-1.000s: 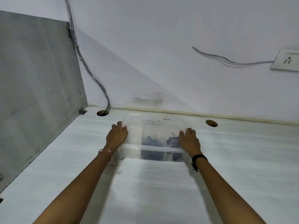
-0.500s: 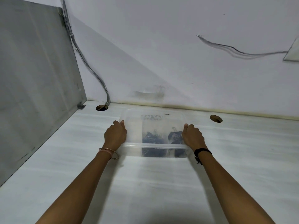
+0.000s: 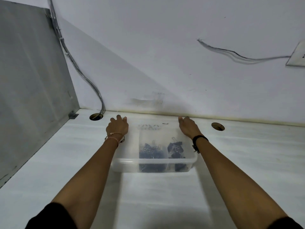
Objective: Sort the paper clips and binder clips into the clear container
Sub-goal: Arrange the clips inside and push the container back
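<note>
Item: clear rectangular plastic container, thin-walled, with rolled rim; stands on the white tabletop close to the back wall, between two round cable holes

Contents: black binder clips with wire handles, in two heaps, the larger left of an inner divider, the smaller right of it; paper clips not discernible

Hands: left hand laid along the container's left side, right hand along its right side, both near the far corners. Fingers extended toward the wall, flat and loose, not clenched; whether they press the walls or merely rest beside them cannot be told

Handling, judged: light, smooth and somewhat flexible, walls likely to bow under a squeeze, loose clips shifting if tilted. Best held level, under the rim on both long sides
</note>
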